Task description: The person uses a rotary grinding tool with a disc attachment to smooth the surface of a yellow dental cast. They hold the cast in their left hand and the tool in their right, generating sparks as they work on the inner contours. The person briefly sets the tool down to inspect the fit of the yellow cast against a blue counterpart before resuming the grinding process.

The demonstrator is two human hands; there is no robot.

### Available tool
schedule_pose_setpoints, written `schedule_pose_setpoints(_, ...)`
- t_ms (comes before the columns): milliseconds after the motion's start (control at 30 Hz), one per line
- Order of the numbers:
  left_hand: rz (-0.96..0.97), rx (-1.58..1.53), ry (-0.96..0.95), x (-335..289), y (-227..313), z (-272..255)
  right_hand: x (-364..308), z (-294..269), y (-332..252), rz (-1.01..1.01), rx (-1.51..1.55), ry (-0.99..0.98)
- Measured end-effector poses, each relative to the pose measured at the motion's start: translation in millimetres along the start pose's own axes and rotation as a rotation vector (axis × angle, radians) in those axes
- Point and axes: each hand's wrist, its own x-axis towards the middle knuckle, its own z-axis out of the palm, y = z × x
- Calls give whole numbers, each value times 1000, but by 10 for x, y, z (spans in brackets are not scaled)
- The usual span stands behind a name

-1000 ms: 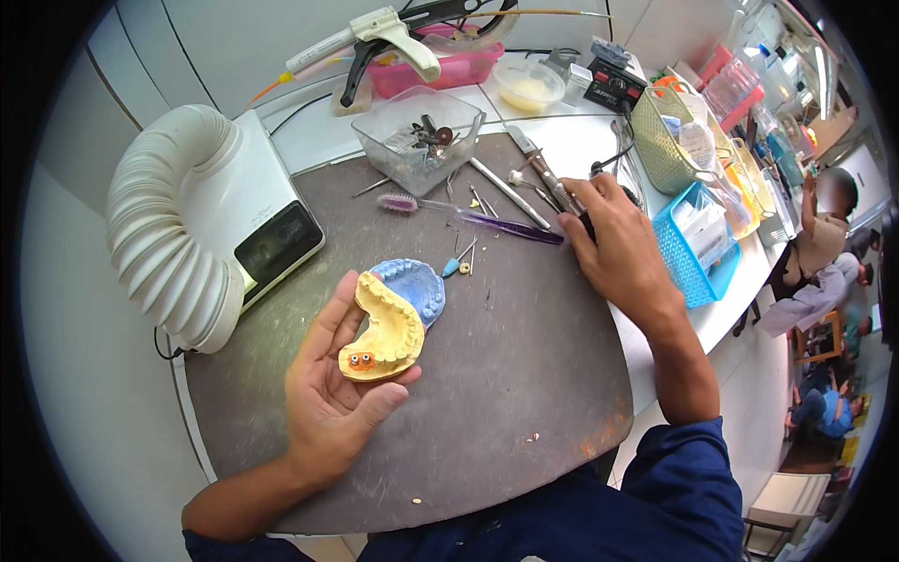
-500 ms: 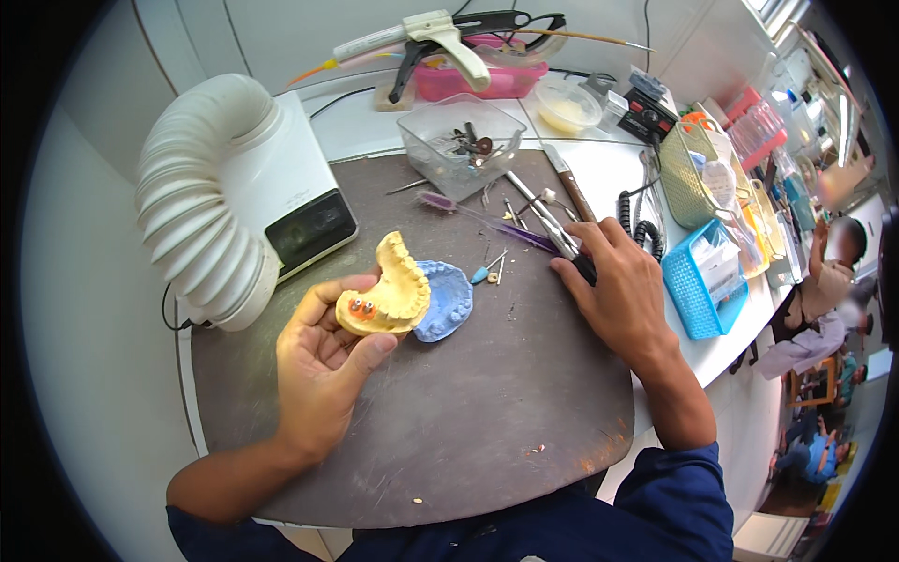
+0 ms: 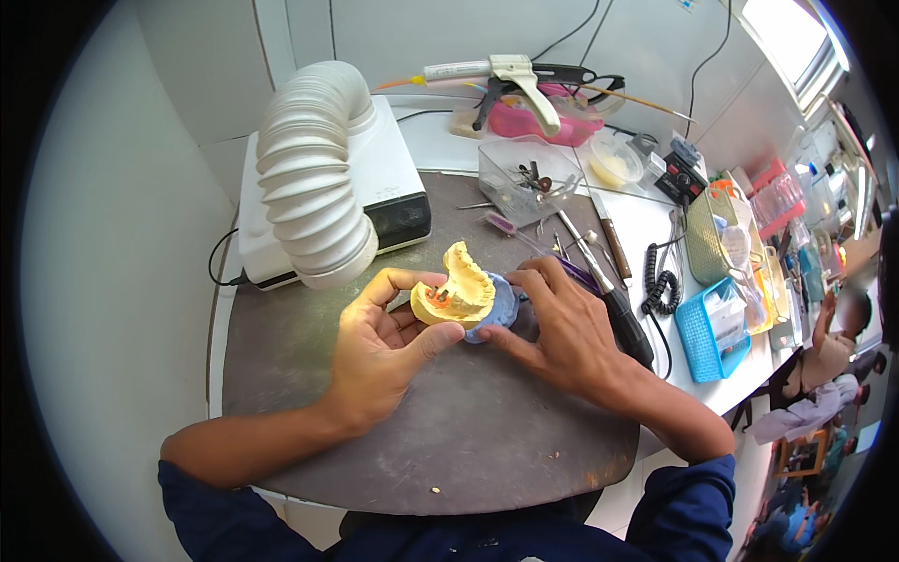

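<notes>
Has brought the right hand (image 3: 571, 332) leftward within the last half second, away from the black-handled handpiece (image 3: 626, 323) and onto the blue dental model (image 3: 502, 309). Has left that handpiece lying loose along the right edge of the counter (image 3: 309, 375), just beside the brown-handled knife (image 3: 611, 234). Keeps the left hand (image 3: 384, 342) on the yellow dental model (image 3: 473, 295), grip closed around its left end, thumb at the near side and fingers behind, with the orange patch (image 3: 436, 298) facing up. Closes the right grip only loosely, thumb at the blue model's near edge and fingertips at the far one. Shows both models side by side, overlapping in view, above the counter's middle, well in from its rounded front edge; hard to tell whether resting or lifted on the blue side. Seems, by judgement, to turn from tools to handling the two models together.
</notes>
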Motion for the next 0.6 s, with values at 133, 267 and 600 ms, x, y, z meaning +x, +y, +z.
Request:
schedule_pose_setpoints(133, 1, -50, 13, 13, -10, 4, -16, 23, -9, 219, 469, -112)
schedule_pose_setpoints(267, -9, -46, 18, -10, 5, 10, -89, -77, 119, 260, 559, -91)
schedule_pose_setpoints(600, -47, -82, 5, -35, 18, 11, -276, -273, 46, -319, 5, -97)
